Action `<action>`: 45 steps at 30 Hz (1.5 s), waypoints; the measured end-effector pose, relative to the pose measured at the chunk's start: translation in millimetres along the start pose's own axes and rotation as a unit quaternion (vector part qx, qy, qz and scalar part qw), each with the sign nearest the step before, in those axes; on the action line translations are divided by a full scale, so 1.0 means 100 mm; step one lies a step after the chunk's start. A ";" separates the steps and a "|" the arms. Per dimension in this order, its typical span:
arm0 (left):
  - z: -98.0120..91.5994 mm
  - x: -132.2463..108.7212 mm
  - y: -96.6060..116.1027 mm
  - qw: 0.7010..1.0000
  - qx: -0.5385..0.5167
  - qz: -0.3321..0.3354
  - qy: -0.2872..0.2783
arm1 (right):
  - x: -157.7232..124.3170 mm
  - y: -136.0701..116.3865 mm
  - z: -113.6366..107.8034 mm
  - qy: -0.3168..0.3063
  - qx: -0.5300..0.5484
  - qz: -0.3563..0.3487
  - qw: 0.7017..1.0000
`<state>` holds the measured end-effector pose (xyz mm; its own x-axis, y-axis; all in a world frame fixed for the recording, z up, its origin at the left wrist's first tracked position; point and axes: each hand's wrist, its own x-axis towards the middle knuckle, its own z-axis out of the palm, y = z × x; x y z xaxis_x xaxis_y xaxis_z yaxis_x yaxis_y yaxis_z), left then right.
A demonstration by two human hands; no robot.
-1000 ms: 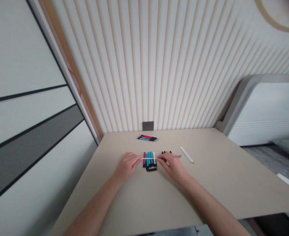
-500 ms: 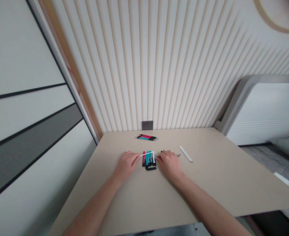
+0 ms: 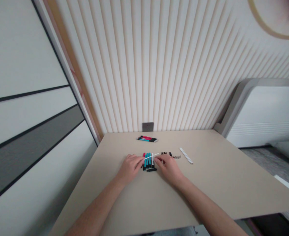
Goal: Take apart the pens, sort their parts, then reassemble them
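Observation:
My left hand (image 3: 130,169) rests on the beige table (image 3: 208,183) with its fingertips at the left end of a thin white stick (image 3: 151,156). The stick lies tilted across a tight row of teal and black pens (image 3: 148,160). My right hand (image 3: 167,169) sits just right of the row, its fingers close under the stick's right end. I cannot tell if they pinch it. A short black bar (image 3: 151,170) lies along the row's near end. A red pen is mostly hidden by my left fingers.
Red, teal and black pens (image 3: 146,139) lie together near the back edge, below a wall socket (image 3: 147,127). To the right lie small black parts (image 3: 165,153), tiny screws (image 3: 176,157) and white sticks (image 3: 185,155). A white cabinet (image 3: 264,114) stands beyond the table's right corner.
The white stick has swung from level to rising towards the right. My hands have drawn closer together over the row, and the black bar at its near end looks narrower.

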<state>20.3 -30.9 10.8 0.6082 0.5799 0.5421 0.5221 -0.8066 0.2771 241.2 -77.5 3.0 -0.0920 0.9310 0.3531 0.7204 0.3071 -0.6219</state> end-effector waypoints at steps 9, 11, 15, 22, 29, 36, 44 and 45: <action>0.10 0.04 0.17 0.998 0.004 0.032 -0.052 | 0.03 -0.03 0.11 0.051 0.225 0.045 0.972; 0.06 0.05 0.19 0.997 0.012 0.036 -0.064 | 0.03 -0.02 0.07 0.060 0.259 0.054 0.963; 0.00 0.03 0.14 0.994 0.033 0.057 -0.091 | 0.10 0.17 -0.18 0.114 0.254 0.078 0.957; 0.04 -0.02 0.05 0.985 0.046 0.102 -0.132 | 0.17 0.85 -0.89 0.128 -0.047 0.100 0.986; 0.18 0.03 0.00 0.983 0.059 0.133 -0.115 | -0.10 1.23 -0.97 0.077 -0.143 0.118 0.980; 0.26 0.06 -0.02 0.980 0.084 0.133 -0.120 | -0.10 1.06 -0.91 0.004 -0.175 0.070 0.982; 0.15 0.11 0.11 0.981 0.086 0.129 -0.121 | -0.06 1.12 -0.85 -0.018 -0.217 0.073 0.973; 0.13 0.11 0.13 0.981 0.081 0.128 -0.121 | -0.06 1.13 -0.85 -0.020 -0.221 0.072 0.972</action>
<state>41.8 -32.9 10.0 0.8460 0.3861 0.3676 0.4095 -0.9122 0.0157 381.1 -65.6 -10.0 0.0114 0.9677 0.2518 0.9518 0.0667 -0.2993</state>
